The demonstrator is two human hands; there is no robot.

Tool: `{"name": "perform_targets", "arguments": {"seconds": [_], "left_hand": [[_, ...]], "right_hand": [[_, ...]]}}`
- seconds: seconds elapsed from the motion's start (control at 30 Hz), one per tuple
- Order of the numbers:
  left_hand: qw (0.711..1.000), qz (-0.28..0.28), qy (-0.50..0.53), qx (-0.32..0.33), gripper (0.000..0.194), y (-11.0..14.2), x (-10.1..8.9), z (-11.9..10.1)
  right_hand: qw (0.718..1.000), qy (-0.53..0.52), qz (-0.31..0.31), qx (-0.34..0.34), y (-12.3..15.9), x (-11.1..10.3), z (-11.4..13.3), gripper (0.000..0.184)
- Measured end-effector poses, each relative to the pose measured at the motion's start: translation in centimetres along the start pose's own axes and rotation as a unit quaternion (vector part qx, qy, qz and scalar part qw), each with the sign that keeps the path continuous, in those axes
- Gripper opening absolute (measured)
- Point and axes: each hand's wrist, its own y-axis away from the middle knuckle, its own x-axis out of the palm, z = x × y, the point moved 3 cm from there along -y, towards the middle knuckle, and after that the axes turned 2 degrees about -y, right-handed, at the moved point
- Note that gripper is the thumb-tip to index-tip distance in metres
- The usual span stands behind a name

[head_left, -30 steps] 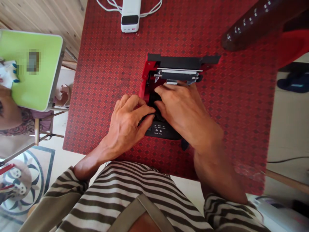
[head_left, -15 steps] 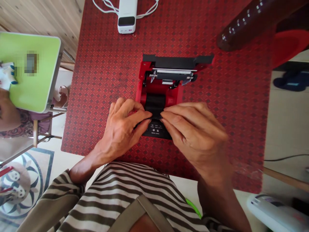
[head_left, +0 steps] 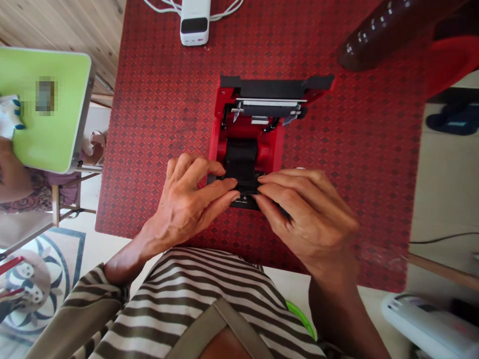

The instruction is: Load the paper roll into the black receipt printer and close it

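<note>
A small red-and-black printer-like machine [head_left: 277, 147] stands on the table with its lid [head_left: 271, 88] raised, showing a roller and metal parts inside. In its red bay lies a wide, thin black ribbon [head_left: 241, 152], drawn forward over the black front panel [head_left: 245, 203]. My left hand [head_left: 187, 197] pinches the left side of the ribbon's near end between thumb and index finger. At the right side of that end, my right hand [head_left: 309, 209] has its thumb and fingers closed on the ribbon. The ribbon covers most of the panel's printed icons.
A white power bank [head_left: 194, 30] with white cables lies at the table's far side. A dark bottle [head_left: 368, 45] is at the far right. Beyond the left edge, a person's arm [head_left: 13, 167] is beside a green folding table [head_left: 56, 134].
Both hands have drawn the ribbon's end slightly toward me, so it now covers more of the icons on the front panel. The camera view has shifted slightly.
</note>
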Motion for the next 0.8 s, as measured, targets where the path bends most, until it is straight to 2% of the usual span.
{"name": "perform_targets", "arguments": {"seconds": [0.13,0.27,0.43,0.6,0.7,0.8], "left_hand": [[1.000,-0.001,-0.003,-0.004,0.015,0.0,0.1,-0.1],[1.000,-0.011,-0.003,0.000,0.014,-0.1,0.1,-0.4],[1.000,-0.007,-0.012,-0.008,0.010,-0.1,0.2,-0.5],[1.000,-0.014,-0.004,0.005,0.012,-0.1,0.0,-0.4],[1.000,0.029,0.011,-0.005,0.021,-0.8,-0.2,-0.3],[0.996,0.078,0.022,-0.046,0.037,-2.0,-0.1,-0.4]], "right_hand": [[1.000,0.009,0.001,-0.002,-0.2,-0.3,0.5,0.030],[0.999,0.038,0.000,-0.038,-0.1,0.1,1.4,0.049],[0.993,0.098,-0.022,-0.065,0.6,0.8,1.8,0.029],[0.992,0.092,-0.046,-0.075,1.0,0.9,1.8,0.021],[0.992,0.090,-0.048,-0.070,1.2,1.1,1.6,0.013],[0.992,0.088,-0.055,-0.073,1.4,1.3,1.6,0.014]]}}
